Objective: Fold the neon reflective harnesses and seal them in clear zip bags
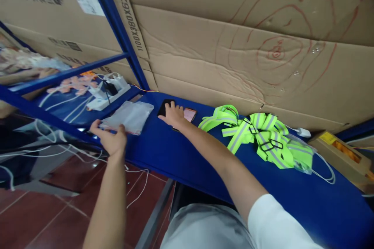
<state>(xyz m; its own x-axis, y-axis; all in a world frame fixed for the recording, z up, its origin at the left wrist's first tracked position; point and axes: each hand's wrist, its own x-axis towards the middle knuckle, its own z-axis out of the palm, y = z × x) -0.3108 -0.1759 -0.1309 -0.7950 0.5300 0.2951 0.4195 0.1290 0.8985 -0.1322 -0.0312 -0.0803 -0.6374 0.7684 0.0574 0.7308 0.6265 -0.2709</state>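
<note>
My left hand [110, 137] grips the near edge of a stack of clear plastic bags [130, 116] lying on the blue table [187, 163]. My right hand [173, 114] rests fingers-down on a black flat object [163, 107] at the back of the table, beside a pinkish phone [189, 114]. To the right lies a pile of neon yellow reflective straps [260, 136], some in a clear bag.
A white power strip [108, 93] with plugs and white cables sits at the left. Cardboard sheets [233, 46] line the wall behind. A blue rack post [117, 23] rises at the left. A yellow-labelled box [341, 155] sits at the right. White cables trail over the red tile floor.
</note>
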